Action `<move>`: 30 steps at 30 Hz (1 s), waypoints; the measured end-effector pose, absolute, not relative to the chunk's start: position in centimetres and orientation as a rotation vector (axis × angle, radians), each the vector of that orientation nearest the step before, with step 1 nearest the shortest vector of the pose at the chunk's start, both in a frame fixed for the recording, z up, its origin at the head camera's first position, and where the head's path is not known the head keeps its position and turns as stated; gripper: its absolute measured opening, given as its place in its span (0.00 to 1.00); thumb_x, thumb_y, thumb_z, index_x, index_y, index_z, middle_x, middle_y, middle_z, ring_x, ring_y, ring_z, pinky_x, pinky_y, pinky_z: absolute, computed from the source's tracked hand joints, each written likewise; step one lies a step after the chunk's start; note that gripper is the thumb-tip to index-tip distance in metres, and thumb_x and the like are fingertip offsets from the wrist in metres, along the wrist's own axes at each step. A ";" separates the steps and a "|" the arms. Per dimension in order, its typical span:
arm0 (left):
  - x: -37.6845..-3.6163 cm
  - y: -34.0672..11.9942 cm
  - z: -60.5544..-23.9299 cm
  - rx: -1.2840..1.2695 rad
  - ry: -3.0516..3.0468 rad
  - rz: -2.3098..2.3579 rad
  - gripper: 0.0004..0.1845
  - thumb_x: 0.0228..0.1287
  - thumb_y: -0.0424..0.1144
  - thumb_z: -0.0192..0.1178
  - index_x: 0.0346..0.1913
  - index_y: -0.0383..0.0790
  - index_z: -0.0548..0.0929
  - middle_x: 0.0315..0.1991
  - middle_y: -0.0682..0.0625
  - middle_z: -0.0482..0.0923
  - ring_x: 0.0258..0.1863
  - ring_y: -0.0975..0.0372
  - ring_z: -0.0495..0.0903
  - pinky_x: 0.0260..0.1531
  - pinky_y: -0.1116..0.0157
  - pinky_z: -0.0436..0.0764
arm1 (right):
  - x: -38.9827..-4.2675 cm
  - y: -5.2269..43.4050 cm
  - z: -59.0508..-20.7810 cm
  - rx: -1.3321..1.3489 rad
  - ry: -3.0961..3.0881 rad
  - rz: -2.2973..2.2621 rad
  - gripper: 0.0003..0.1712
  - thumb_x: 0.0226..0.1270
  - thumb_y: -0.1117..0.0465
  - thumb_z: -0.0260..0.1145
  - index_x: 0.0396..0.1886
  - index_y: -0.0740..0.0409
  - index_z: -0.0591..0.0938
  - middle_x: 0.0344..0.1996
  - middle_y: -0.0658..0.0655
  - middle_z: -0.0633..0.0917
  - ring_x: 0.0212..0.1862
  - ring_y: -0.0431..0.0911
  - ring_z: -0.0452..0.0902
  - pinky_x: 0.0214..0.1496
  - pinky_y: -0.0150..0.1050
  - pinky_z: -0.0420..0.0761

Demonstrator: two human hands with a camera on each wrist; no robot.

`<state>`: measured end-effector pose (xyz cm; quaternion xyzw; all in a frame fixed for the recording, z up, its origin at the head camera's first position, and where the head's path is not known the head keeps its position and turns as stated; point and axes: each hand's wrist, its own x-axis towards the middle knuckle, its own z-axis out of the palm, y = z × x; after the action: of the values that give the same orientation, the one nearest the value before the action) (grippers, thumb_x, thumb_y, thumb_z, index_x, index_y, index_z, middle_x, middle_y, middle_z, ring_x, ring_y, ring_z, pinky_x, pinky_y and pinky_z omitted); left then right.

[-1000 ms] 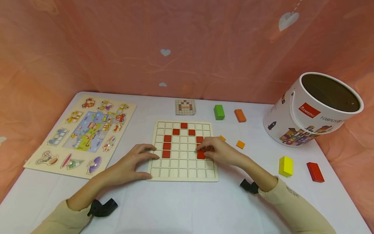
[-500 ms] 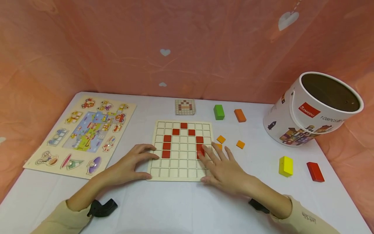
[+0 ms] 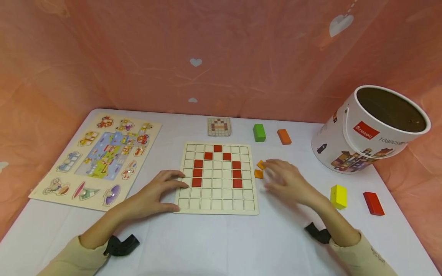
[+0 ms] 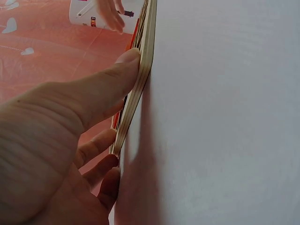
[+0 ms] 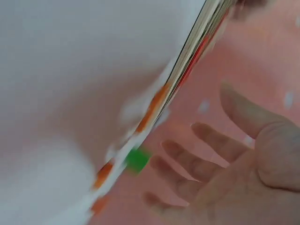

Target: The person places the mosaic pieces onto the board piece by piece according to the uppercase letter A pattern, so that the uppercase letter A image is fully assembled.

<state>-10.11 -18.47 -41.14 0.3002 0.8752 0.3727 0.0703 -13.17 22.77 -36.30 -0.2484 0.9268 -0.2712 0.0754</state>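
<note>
A wooden grid board [image 3: 211, 193] lies mid-table with several red tiles [image 3: 236, 174] set in an arch. My left hand [image 3: 162, 189] rests flat against its left side, fingers on the edge and thumb at the front corner; the left wrist view shows the thumb [image 4: 108, 79] pressing the board's rim [image 4: 143, 70]. My right hand [image 3: 276, 174] hovers open just right of the board, fingers spread, over two small orange tiles [image 3: 259, 170]. It holds nothing. The right wrist view is blurred, showing the spread right hand [image 5: 206, 159] and the board's edge [image 5: 199, 44].
A pattern card [image 3: 219, 126], green block [image 3: 259, 132] and orange block [image 3: 284, 136] lie behind the board. A white bucket [image 3: 366, 134] leans at the right, with a yellow block [image 3: 338, 196] and red block [image 3: 373, 203] before it. An animal peg puzzle [image 3: 100, 157] sits left.
My right hand let go of a red tile in the board's right column, lifted off the board and moved right to the orange tiles. The left hand stayed put.
</note>
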 end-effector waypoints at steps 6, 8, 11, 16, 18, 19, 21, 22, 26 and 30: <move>-10.1 -18.4 -41.2 0.903 2.629 1.123 0.29 0.50 0.46 0.77 0.58 0.47 0.82 0.67 0.47 0.66 0.69 0.49 0.60 0.66 0.43 0.62 | -16.2 26.6 -37.1 -0.516 2.765 -1.059 0.21 0.62 0.75 0.67 0.56 0.72 0.78 0.49 0.68 0.80 0.49 0.60 0.75 0.56 0.58 0.76; -10.0 -18.4 -41.2 0.902 2.630 1.121 0.29 0.50 0.45 0.77 0.58 0.47 0.82 0.67 0.47 0.66 0.69 0.50 0.60 0.66 0.43 0.61 | -16.5 27.1 -37.4 -0.508 2.777 -1.052 0.19 0.62 0.75 0.67 0.54 0.72 0.79 0.46 0.67 0.81 0.46 0.58 0.75 0.52 0.53 0.78; -10.0 -18.4 -41.2 0.898 2.634 1.120 0.30 0.49 0.45 0.77 0.58 0.47 0.82 0.68 0.47 0.66 0.69 0.50 0.60 0.66 0.43 0.61 | -16.6 27.3 -37.8 -0.503 2.786 -1.034 0.18 0.62 0.75 0.68 0.52 0.72 0.80 0.43 0.65 0.82 0.43 0.55 0.75 0.47 0.41 0.79; -10.0 -18.4 -41.2 0.890 2.629 1.120 0.30 0.50 0.45 0.77 0.58 0.47 0.82 0.68 0.47 0.65 0.69 0.50 0.60 0.66 0.43 0.61 | -16.5 27.3 -38.1 -0.478 2.792 -0.989 0.17 0.60 0.77 0.68 0.50 0.73 0.80 0.40 0.64 0.81 0.41 0.53 0.74 0.40 0.31 0.75; -10.0 -18.4 -41.2 0.890 2.630 1.120 0.30 0.50 0.45 0.77 0.58 0.47 0.82 0.68 0.48 0.66 0.69 0.50 0.60 0.66 0.43 0.61 | -16.5 27.3 -38.1 -0.470 2.792 -0.979 0.17 0.60 0.77 0.69 0.49 0.74 0.79 0.39 0.63 0.81 0.40 0.53 0.74 0.39 0.31 0.75; -10.0 -18.4 -41.2 0.891 2.632 1.119 0.30 0.50 0.45 0.77 0.58 0.47 0.82 0.68 0.48 0.66 0.69 0.51 0.60 0.66 0.43 0.61 | -16.5 27.2 -38.1 -0.462 2.790 -0.976 0.16 0.60 0.77 0.69 0.48 0.74 0.79 0.38 0.63 0.81 0.40 0.53 0.74 0.39 0.31 0.75; -10.0 -18.4 -41.3 0.893 2.634 1.116 0.30 0.50 0.46 0.77 0.58 0.48 0.82 0.68 0.48 0.66 0.69 0.51 0.60 0.66 0.44 0.61 | -16.5 27.2 -38.0 -0.439 2.784 -0.966 0.15 0.59 0.76 0.70 0.47 0.74 0.80 0.37 0.63 0.80 0.39 0.53 0.73 0.39 0.31 0.74; -10.0 -18.4 -41.3 0.894 2.634 1.116 0.30 0.50 0.46 0.77 0.58 0.48 0.82 0.68 0.48 0.66 0.69 0.51 0.60 0.66 0.44 0.61 | -16.5 27.2 -38.0 -0.428 2.783 -0.961 0.15 0.59 0.76 0.70 0.46 0.74 0.80 0.37 0.62 0.80 0.39 0.52 0.73 0.39 0.30 0.74; -10.1 -18.4 -41.3 0.896 2.634 1.119 0.30 0.50 0.47 0.77 0.58 0.48 0.82 0.68 0.48 0.65 0.69 0.50 0.60 0.66 0.43 0.61 | -16.6 27.1 -37.8 -0.405 2.779 -0.958 0.12 0.59 0.75 0.70 0.43 0.72 0.80 0.35 0.61 0.80 0.38 0.51 0.73 0.38 0.29 0.74; -10.1 -18.4 -41.3 0.902 2.639 1.120 0.30 0.50 0.47 0.77 0.58 0.48 0.82 0.68 0.48 0.66 0.69 0.50 0.60 0.66 0.43 0.61 | -17.3 26.1 -37.4 -0.425 2.788 -1.014 0.11 0.61 0.75 0.69 0.43 0.72 0.80 0.35 0.62 0.81 0.37 0.51 0.73 0.34 0.29 0.75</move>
<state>-10.12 -18.45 -41.33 0.2994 0.8760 0.3720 0.0681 -17.30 26.09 -37.41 -0.1415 0.9278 -0.3375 0.0723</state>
